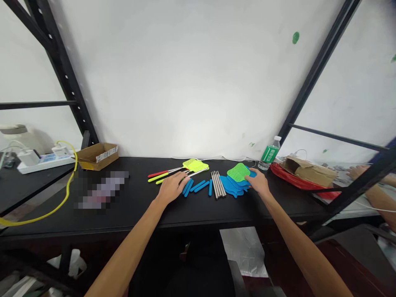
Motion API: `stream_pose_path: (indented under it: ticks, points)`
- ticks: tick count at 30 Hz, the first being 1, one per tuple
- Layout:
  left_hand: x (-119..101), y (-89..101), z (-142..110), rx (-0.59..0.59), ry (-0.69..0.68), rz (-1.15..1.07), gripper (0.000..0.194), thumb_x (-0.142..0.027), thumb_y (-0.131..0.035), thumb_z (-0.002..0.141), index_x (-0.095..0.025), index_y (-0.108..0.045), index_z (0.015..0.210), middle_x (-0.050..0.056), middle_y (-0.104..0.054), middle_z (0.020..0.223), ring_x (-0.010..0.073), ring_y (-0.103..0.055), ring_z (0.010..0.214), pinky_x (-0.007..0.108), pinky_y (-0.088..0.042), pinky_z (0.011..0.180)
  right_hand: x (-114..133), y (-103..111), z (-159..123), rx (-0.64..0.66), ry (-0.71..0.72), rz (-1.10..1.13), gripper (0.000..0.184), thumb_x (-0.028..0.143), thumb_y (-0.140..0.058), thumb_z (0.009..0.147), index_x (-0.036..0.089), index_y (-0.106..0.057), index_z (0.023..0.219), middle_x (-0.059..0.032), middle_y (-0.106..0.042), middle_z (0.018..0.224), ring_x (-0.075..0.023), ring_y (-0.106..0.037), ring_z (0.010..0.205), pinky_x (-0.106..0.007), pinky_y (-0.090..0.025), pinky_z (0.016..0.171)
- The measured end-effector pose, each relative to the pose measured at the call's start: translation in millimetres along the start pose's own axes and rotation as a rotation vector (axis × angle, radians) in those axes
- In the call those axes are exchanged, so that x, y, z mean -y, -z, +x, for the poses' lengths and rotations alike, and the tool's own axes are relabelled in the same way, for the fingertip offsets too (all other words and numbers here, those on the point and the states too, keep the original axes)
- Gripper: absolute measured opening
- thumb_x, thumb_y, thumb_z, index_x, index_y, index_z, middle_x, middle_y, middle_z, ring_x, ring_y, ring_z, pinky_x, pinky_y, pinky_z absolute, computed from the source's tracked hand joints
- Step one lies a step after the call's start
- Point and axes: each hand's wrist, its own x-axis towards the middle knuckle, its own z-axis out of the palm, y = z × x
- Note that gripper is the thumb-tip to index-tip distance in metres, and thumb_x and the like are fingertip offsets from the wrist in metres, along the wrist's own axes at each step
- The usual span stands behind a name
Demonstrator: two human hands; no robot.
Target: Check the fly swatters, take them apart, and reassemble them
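My left hand [173, 186] is low over the table, fingers curled together, with a thin silver metal rod [198, 172] coming out between thumb and fingertips. Beside it lie yellow fly swatter heads [196, 165], a red handle [157, 174] and yellow-green handles [158, 177]. Several short blue handles [201, 186] lie just right of that hand, partly next to its thumb. My right hand [259, 182] grips the edge of a green fly swatter head [239, 172], thumb on top, over a stack of blue swatter heads [230, 187]. Grey metal rods [218, 185] lie side by side left of the stack.
A water bottle [270, 154] stands behind my right hand. An open cardboard box [98, 156] and a yellow cable [71, 175] are at left. Torn cardboard [309, 170] rests on red plastic [286, 178] at right. Another person's arm [379, 202] shows at far right.
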Motion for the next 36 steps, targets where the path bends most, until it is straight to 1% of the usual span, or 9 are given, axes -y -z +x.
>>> stream_pose_path:
  ticks: [3,5,9,12,17,23,28,32,36]
  points:
    - [0,0.0,0,-0.004,-0.003,0.003,0.038,-0.047,-0.035,0.102,-0.023,-0.065,0.106,0.003,-0.07,0.105,0.0205,-0.066,0.097,0.029,-0.047,0.078,-12,-3,6,0.075,-0.153,0.286,0.046,0.031,-0.065,0.072,0.014,-0.068,0.115,-0.0078,-0.068,0.087,-0.0183,-0.065,0.071,-0.026,-0.055,0.056]
    - [0,-0.3,0,-0.007,-0.004,-0.002,0.038,-0.047,-0.035,0.102,-0.024,-0.065,0.107,0.003,-0.07,0.106,0.0204,-0.066,0.097,0.028,-0.047,0.079,-16,-4,5,0.113,-0.157,0.298,0.038,0.033,-0.066,0.071,0.014,-0.071,0.103,-0.006,-0.066,0.079,-0.0175,-0.063,0.069,-0.025,-0.054,0.054]
    - [1,-1.0,0,-0.008,0.006,-0.004,0.039,-0.047,-0.035,0.102,-0.024,-0.066,0.107,0.003,-0.071,0.105,0.0202,-0.066,0.096,0.028,-0.047,0.077,-15,-6,-3,0.167,-0.047,0.025,0.033,0.039,-0.064,0.074,0.019,-0.072,0.099,-0.0041,-0.065,0.074,-0.0197,-0.064,0.07,-0.029,-0.053,0.06]
    - [1,-1.3,0,-0.016,0.009,-0.004,0.038,-0.047,-0.036,0.102,-0.023,-0.066,0.108,0.003,-0.071,0.106,0.0202,-0.066,0.097,0.028,-0.047,0.078,-12,-7,-8,0.106,0.089,-0.223,0.032,0.044,-0.058,0.08,0.022,-0.074,0.098,-0.0093,-0.07,0.09,-0.0278,-0.066,0.092,-0.038,-0.052,0.079]
    - [1,-1.0,0,-0.014,0.012,0.005,0.039,-0.047,-0.036,0.102,-0.023,-0.066,0.108,0.003,-0.071,0.106,0.0201,-0.067,0.097,0.028,-0.048,0.079,-6,-14,-12,-0.047,0.303,-0.428,0.051,0.057,-0.055,0.084,0.02,-0.072,0.113,-0.017,-0.058,0.134,-0.0372,-0.043,0.133,-0.047,-0.037,0.105]
    - [-1,0.6,0,-0.012,0.037,0.022,0.041,-0.046,-0.035,0.102,-0.023,-0.067,0.113,0.004,-0.073,0.108,0.0215,-0.068,0.097,0.029,-0.049,0.077,12,-29,-10,0.263,0.406,-0.494,0.079,0.071,-0.059,0.079,0.017,-0.059,0.136,-0.0174,-0.06,0.133,-0.0358,-0.056,0.121,-0.042,-0.042,0.099]
    - [-1,-0.4,0,-0.006,0.055,0.029,0.042,-0.046,-0.035,0.102,-0.026,-0.063,0.127,0.003,-0.073,0.116,0.0226,-0.069,0.1,0.03,-0.049,0.08,19,-36,8,0.319,0.41,-0.508,0.086,0.068,-0.069,0.07,0.012,-0.06,0.135,-0.0201,-0.064,0.128,-0.0357,-0.059,0.119,-0.039,-0.044,0.097]
    - [-1,-0.2,-1,0.009,0.054,0.049,0.041,-0.044,-0.034,0.102,-0.026,-0.063,0.125,0.004,-0.074,0.11,0.0222,-0.069,0.096,0.029,-0.048,0.075,18,-31,25,0.266,0.334,-0.377,0.066,0.056,-0.072,0.071,0.013,-0.068,0.121,-0.0159,-0.071,0.115,-0.0331,-0.066,0.105,-0.037,-0.048,0.087]
    - [-4,2.2,-1,0.006,0.053,0.06,0.04,-0.043,-0.033,0.103,-0.025,-0.064,0.12,0.004,-0.074,0.103,0.0213,-0.069,0.091,0.028,-0.045,0.068,14,-18,37,0.167,0.208,-0.208,0.031,0.046,-0.072,0.075,0.018,-0.075,0.086,-0.0136,-0.074,0.086,-0.0304,-0.069,0.084,-0.037,-0.049,0.073]
